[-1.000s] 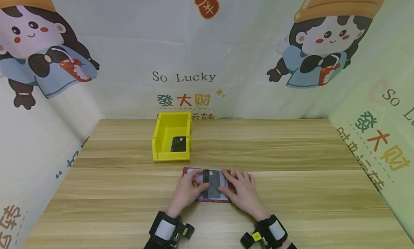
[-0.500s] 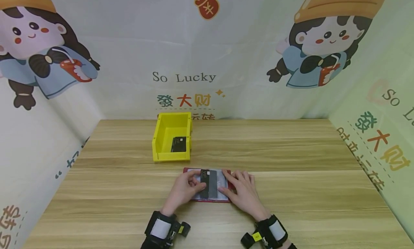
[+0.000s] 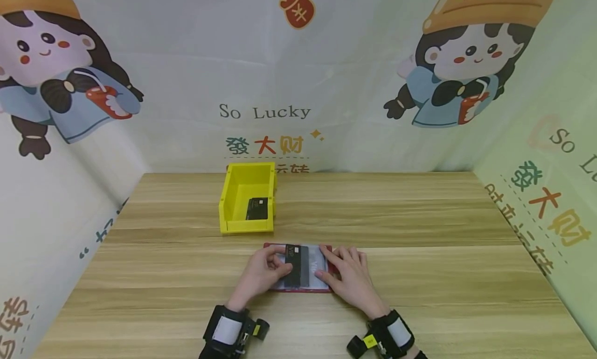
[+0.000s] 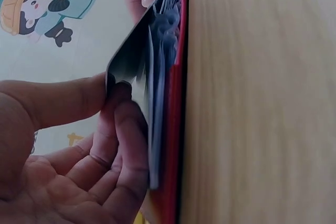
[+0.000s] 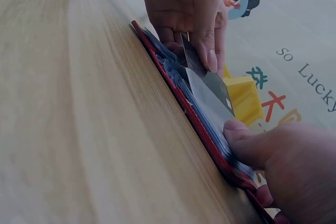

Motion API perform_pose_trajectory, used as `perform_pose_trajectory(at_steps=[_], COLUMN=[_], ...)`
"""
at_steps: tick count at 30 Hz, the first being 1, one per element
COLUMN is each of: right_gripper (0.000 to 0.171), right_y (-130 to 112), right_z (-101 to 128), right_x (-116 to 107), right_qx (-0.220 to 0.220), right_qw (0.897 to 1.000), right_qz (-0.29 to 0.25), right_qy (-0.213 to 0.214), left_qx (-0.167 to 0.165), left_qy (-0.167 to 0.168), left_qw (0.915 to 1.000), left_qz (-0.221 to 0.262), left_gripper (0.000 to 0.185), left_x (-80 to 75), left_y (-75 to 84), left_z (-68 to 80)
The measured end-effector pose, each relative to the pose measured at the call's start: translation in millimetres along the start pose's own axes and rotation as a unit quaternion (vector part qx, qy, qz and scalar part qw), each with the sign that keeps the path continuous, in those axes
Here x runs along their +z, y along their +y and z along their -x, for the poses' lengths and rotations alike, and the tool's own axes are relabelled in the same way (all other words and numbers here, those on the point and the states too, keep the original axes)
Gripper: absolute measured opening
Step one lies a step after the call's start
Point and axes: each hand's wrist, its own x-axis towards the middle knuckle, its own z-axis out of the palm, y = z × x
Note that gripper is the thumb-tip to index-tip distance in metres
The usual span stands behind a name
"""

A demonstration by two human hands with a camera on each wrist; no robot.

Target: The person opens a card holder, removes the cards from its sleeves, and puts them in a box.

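Head view shows me my left hand (image 3: 261, 273) pinching a black card (image 3: 296, 266) between thumb and fingers, lifting it off the red card holder (image 3: 298, 289) on the wooden table (image 3: 420, 276). My right hand (image 3: 350, 276) presses flat, fingers straight, on the holder's right side. Just behind the holder sits a yellow bin (image 3: 247, 196) with another black card (image 3: 257, 207) inside.

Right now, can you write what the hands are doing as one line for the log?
left hand: pinches black card, partly out of sleeve | right hand: presses red card holder flat | yellow bin: another black card inside
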Motion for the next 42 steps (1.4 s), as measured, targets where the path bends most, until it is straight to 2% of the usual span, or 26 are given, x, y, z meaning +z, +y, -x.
perform_pose_trajectory(at_steps=[9, 15, 26, 34, 42], right_gripper=[0.058, 0.057, 0.057, 0.057, 0.058], right_y=[-0.8, -2.4, -2.9, -0.8, 0.5], right_z=[0.4, 0.7, 1.2, 1.0, 0.4], right_x=[-1.2, -2.0, -2.4, -0.6, 1.0], right_qx=[-0.002, -0.003, -0.012, -0.008, -0.011], right_qw=[1.0, 1.0, 1.0, 1.0, 1.0], right_qz=[-0.011, -0.011, -0.006, -0.003, -0.001], right_qy=[0.002, 0.006, 0.018, 0.014, 0.017], left_qx=[-0.026, -0.04, -0.048, -0.039, 0.005], left_qy=[-0.005, 0.007, 0.028, 0.041, 0.079], left_qw=[0.9996, 0.9988, 0.9984, 0.9982, 0.9968], left_qz=[0.014, 0.027, 0.007, 0.02, 0.006], left_gripper=[0.038, 0.039, 0.043, 0.042, 0.04], left_x=[-4.1, -6.3, -15.0, -26.5, -47.1], left_y=[4.0, 8.3, 15.3, 20.5, 25.5], left_z=[4.1, 7.9, 11.3, 5.6, -7.7])
